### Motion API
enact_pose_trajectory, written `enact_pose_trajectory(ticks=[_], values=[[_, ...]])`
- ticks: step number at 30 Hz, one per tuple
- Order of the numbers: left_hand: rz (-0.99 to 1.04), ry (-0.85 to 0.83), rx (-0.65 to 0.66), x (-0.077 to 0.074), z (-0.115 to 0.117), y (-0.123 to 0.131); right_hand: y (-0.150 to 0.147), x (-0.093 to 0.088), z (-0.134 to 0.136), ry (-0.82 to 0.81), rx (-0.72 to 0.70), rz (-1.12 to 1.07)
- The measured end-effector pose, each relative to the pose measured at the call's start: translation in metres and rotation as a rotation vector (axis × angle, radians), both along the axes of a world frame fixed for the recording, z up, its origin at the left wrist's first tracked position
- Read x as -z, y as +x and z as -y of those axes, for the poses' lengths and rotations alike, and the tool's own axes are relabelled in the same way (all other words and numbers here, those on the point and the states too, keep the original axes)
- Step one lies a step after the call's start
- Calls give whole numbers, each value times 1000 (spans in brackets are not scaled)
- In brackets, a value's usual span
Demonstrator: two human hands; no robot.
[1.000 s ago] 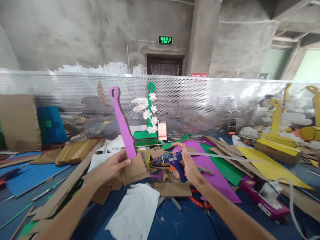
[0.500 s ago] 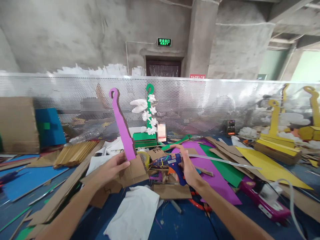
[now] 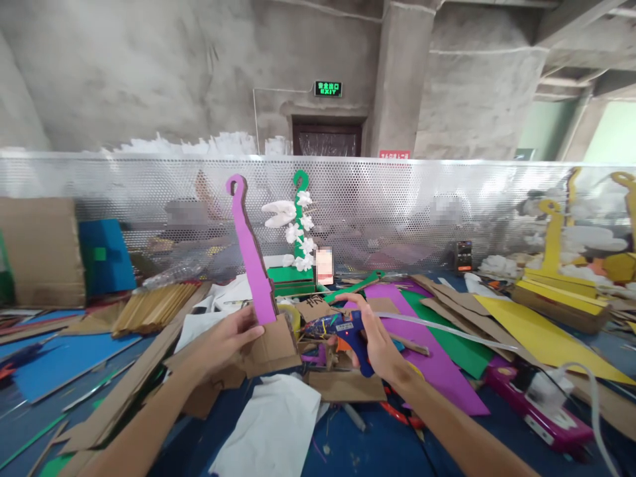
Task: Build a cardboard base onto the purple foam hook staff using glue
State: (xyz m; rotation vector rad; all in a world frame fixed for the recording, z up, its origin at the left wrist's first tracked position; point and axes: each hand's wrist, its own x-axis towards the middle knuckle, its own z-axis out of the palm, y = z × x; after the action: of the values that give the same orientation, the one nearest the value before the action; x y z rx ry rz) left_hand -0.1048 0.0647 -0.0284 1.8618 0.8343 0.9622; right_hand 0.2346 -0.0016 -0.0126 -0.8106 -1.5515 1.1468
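My left hand [image 3: 237, 334] grips the lower end of a purple hooked cardboard piece [image 3: 252, 258], which stands nearly upright and leans a little left. Its bottom part is bare brown cardboard [image 3: 273, 348]. In my right hand [image 3: 373, 338] is a blue glue gun [image 3: 348, 326] with an orange trigger, its nozzle pointing left toward the cardboard but apart from it. A long clear glue stick [image 3: 447, 323] sticks out of its back. Behind the nozzle, a roll of yellow tape [image 3: 289, 318] is partly hidden by the cardboard piece.
A green hooked stand [image 3: 291, 281] with white flowers stands behind my hands. Yellow stands [image 3: 559, 291], a yellow sheet [image 3: 541, 331] and a magenta power strip [image 3: 541, 407] lie right. White paper [image 3: 271, 424] lies in front; cardboard strips [image 3: 154, 308] and blue sheets [image 3: 74, 358] lie left.
The whole view has shifted slightly, moving things a little right and down in the picture. Both hands keep their holds, and the purple piece and glue gun stay in nearly the same positions.
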Motion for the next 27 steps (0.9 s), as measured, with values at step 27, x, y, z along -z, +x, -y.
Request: enact_pose_trajectory(ticks=[27], values=[[-119,64,40,-13,9,11,-16,7,1,82,135,-120]])
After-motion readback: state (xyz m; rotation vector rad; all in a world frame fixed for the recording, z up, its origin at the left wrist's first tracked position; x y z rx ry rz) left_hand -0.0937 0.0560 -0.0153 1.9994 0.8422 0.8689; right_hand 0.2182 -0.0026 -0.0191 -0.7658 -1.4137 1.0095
